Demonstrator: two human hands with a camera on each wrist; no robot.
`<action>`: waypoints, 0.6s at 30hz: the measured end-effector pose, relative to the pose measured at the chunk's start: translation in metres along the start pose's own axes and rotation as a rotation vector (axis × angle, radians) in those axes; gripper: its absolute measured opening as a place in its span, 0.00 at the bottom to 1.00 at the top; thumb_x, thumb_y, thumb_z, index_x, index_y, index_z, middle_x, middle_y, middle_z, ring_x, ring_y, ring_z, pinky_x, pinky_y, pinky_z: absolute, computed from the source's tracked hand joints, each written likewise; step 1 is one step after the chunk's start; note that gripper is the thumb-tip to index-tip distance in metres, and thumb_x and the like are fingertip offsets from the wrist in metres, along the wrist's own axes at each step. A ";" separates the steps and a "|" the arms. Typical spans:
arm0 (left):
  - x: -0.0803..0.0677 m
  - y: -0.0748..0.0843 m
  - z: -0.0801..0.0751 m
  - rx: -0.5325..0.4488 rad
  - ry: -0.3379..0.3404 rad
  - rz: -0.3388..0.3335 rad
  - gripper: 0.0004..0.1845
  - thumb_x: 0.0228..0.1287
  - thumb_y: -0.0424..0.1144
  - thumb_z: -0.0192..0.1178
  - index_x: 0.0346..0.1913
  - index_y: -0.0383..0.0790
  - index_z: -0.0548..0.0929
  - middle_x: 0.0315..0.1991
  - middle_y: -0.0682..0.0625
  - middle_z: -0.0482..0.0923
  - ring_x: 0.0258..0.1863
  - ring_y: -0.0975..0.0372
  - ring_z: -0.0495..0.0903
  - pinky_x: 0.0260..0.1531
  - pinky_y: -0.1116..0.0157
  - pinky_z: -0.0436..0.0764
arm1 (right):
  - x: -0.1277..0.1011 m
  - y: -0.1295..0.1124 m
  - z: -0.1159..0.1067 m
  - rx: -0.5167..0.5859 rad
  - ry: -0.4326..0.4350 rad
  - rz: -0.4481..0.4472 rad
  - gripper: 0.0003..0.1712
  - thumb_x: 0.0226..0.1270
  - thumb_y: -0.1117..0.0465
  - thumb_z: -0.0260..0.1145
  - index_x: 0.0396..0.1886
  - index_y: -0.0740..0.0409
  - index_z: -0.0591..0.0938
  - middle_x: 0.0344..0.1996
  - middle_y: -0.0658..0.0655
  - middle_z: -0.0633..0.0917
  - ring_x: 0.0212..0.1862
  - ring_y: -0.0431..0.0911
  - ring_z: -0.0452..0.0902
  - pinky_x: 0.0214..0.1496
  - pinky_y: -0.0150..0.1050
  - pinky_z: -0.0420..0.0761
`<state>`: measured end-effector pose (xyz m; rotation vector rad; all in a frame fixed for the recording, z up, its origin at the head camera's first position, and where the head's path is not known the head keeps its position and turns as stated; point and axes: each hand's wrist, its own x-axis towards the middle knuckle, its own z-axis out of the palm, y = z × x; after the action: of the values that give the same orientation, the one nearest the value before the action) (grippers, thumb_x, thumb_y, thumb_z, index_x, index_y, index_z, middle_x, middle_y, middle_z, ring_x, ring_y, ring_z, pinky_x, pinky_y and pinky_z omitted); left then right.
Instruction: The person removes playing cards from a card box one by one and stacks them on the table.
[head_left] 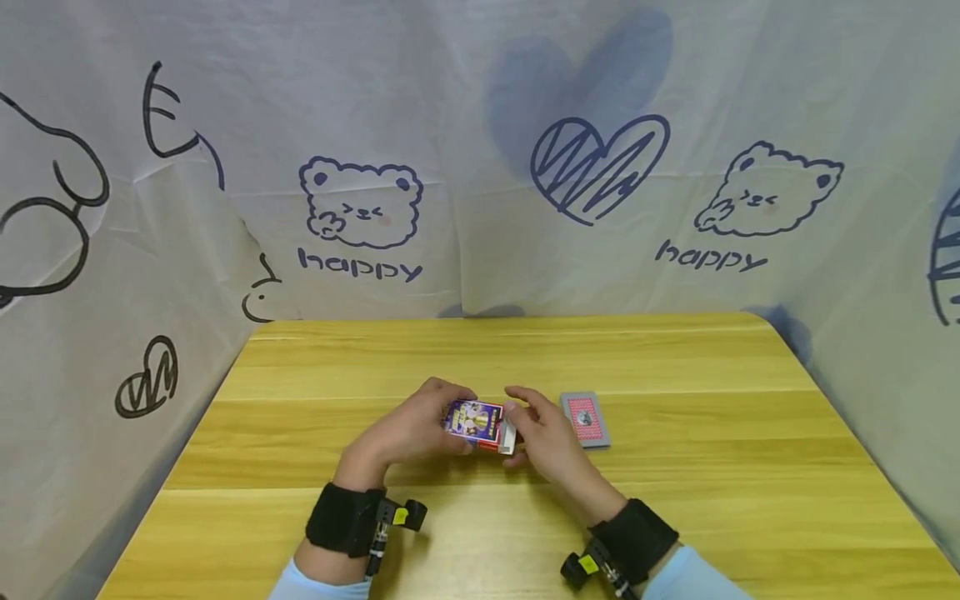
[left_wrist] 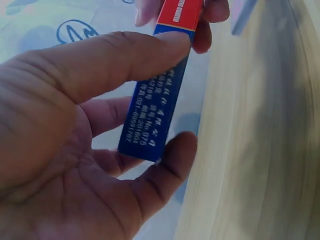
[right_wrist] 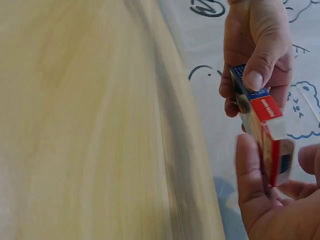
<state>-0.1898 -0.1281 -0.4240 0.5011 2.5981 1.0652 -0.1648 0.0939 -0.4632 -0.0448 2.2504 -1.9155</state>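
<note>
A small card box (head_left: 474,421) is held between both hands over the table. Its face is purple with a gold picture. One narrow side is blue with white print (left_wrist: 150,110) and turns red near the end, where a white flap (right_wrist: 286,145) shows. My left hand (head_left: 420,425) grips the blue end, thumb (left_wrist: 150,55) along the narrow side and fingers behind. At the flap end, my right hand (head_left: 551,433) pinches the box, thumb on its face and a fingertip below, while the index finger stands off. A deck of cards (head_left: 586,420) with red patterned backs lies right of the right hand.
The yellow wood-grain table (head_left: 315,367) reaches back to a pale cloth wall (head_left: 480,200) with drawn bears and hearts. Both wrists wear black straps with small cameras, the left strap (head_left: 341,518) and the right strap (head_left: 636,537).
</note>
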 end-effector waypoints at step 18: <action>0.014 0.008 0.021 -1.072 0.172 -0.098 0.38 0.75 0.26 0.58 0.83 0.42 0.57 0.74 0.33 0.68 0.60 0.52 0.81 0.53 0.67 0.87 | -0.006 -0.003 -0.003 0.436 0.217 0.048 0.17 0.82 0.63 0.60 0.60 0.70 0.83 0.49 0.64 0.86 0.38 0.43 0.84 0.36 0.34 0.87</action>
<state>-0.1927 -0.1035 -0.4347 0.0083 1.7245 2.2434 -0.1597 0.0974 -0.4586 0.2864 1.8739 -2.4366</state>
